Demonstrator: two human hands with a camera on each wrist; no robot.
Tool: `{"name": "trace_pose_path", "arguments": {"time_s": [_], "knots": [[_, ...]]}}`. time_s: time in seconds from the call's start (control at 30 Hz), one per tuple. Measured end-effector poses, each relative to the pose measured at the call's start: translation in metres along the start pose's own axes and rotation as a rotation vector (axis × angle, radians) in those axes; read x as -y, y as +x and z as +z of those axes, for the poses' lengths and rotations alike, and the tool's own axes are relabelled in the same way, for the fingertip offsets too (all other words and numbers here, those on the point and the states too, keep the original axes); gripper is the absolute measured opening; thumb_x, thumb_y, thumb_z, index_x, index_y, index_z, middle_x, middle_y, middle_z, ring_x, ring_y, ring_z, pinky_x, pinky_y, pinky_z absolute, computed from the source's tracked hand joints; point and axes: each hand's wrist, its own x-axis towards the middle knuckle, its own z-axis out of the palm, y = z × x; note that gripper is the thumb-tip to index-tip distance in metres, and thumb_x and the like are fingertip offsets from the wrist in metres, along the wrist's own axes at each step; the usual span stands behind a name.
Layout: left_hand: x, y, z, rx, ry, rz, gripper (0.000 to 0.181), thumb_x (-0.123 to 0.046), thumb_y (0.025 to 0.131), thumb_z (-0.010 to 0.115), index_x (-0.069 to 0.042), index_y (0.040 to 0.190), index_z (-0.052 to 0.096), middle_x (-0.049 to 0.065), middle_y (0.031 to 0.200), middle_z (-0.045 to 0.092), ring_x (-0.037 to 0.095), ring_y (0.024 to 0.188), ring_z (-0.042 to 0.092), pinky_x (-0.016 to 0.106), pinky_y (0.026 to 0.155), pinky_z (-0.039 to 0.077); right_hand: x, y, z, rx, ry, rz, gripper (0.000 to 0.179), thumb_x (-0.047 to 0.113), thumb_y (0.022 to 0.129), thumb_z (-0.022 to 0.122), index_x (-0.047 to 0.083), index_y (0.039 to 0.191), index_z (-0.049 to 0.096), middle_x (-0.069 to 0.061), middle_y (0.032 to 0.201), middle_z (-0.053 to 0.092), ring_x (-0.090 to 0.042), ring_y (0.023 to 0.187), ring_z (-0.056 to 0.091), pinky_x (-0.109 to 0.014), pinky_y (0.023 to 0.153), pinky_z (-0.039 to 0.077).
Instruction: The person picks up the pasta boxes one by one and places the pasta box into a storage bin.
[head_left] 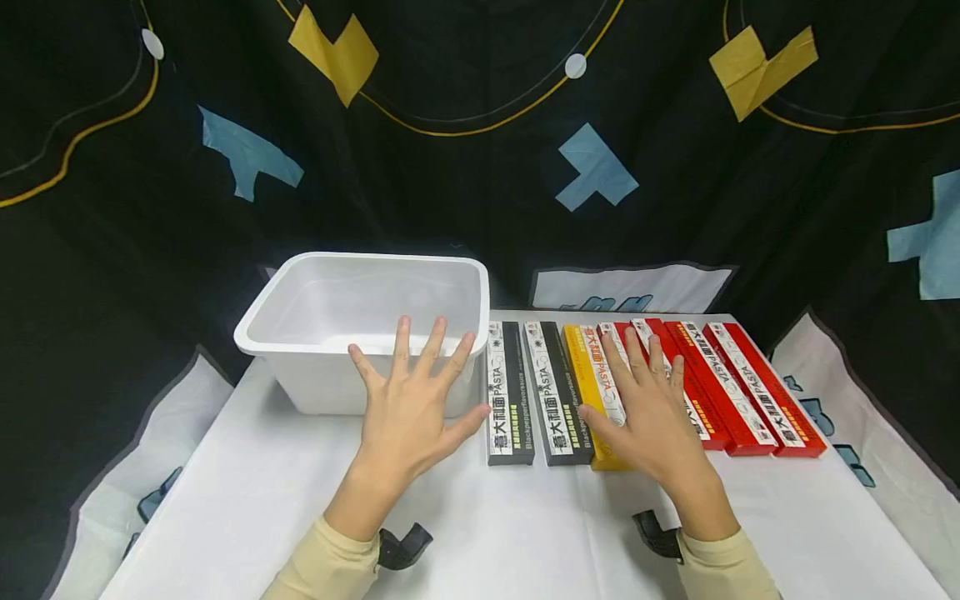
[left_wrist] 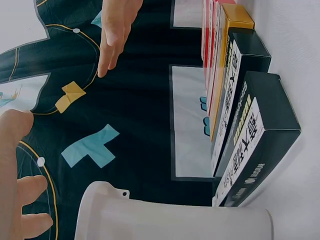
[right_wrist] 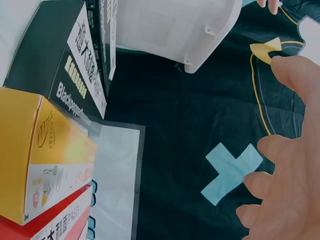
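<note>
My left hand (head_left: 412, 408), fingers spread, hovers in front of a white plastic bin (head_left: 315, 379) and overlaps its front wall in the head view. Over the row of pasta boxes my right hand (head_left: 651, 417) is held with its fingers spread, hiding parts of a yellow pasta box (head_left: 577, 358) and the red ones beside it. Neither hand holds anything. Two black pasta boxes (head_left: 521, 392) lie next to the bin, then the yellow one, then several red pasta boxes (head_left: 795, 437). In the left wrist view, the left fingers (left_wrist: 32, 190) show well above the boxes.
The boxes and bin stand on a white-covered table (head_left: 540, 533). Behind it hangs a dark cloth (head_left: 465, 192) with yellow and blue patches. Each wrist wears a black strap mount (head_left: 405, 546).
</note>
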Motion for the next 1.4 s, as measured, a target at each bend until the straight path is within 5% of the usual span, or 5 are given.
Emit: {"name": "trace_pose_path", "arguments": {"time_s": [0.3, 0.73, 0.93, 1.13, 1.4], "knots": [[0.010, -0.001, -0.011, -0.072, -0.064, -0.072, 0.083, -0.075, 0.082, 0.047, -0.035, 0.153, 0.029, 0.009, 0.159, 0.024, 0.048, 0.143, 0.010, 0.084, 0.097, -0.004, -0.010, -0.002, 0.002, -0.046, -0.019, -0.024, 0.097, 0.059, 0.083, 0.065, 0.026, 0.157, 0.012, -0.007, 0.163, 0.002, -0.036, 0.147, -0.003, -0.063, 0.114, -0.006], [0.033, -0.012, -0.005, -0.273, -0.355, -0.324, 0.076, -0.058, 0.090, 0.053, -0.024, 0.154, 0.029, 0.009, 0.160, 0.020, 0.044, 0.143, 0.020, 0.076, 0.101, 0.027, -0.025, -0.009, 0.005, -0.123, 0.087, -0.001, 0.092, 0.045, 0.085, 0.069, 0.022, 0.157, 0.017, -0.013, 0.160, 0.018, -0.037, 0.147, 0.010, -0.056, 0.118, 0.000], [0.042, -0.016, 0.016, -0.487, -0.574, -0.448, 0.076, -0.052, 0.093, 0.052, -0.017, 0.154, 0.023, 0.010, 0.160, 0.019, 0.036, 0.142, 0.026, 0.064, 0.108, 0.029, -0.034, -0.011, 0.001, -0.178, 0.097, 0.016, 0.088, 0.041, 0.086, 0.069, 0.017, 0.156, 0.021, -0.012, 0.160, 0.022, -0.036, 0.146, 0.017, -0.052, 0.119, 0.002], [0.042, -0.015, 0.028, -0.714, -0.828, -0.613, 0.070, -0.037, 0.096, 0.051, -0.013, 0.155, 0.019, 0.008, 0.151, 0.025, 0.025, 0.134, 0.035, 0.046, 0.099, 0.048, -0.050, -0.017, 0.000, -0.203, 0.099, 0.040, 0.086, 0.039, 0.086, 0.069, 0.013, 0.155, 0.024, -0.015, 0.158, 0.024, -0.035, 0.146, 0.017, -0.051, 0.119, 0.002], [0.039, -0.008, 0.019, -0.808, -1.503, -0.858, 0.067, -0.023, 0.104, 0.043, -0.024, 0.157, 0.003, 0.014, 0.133, 0.026, 0.033, 0.120, 0.046, 0.035, 0.092, 0.054, -0.067, -0.031, -0.002, -0.211, 0.084, 0.094, 0.086, 0.034, 0.086, 0.070, 0.008, 0.154, 0.024, -0.020, 0.156, 0.027, -0.036, 0.146, 0.017, -0.051, 0.119, 0.004]]}}
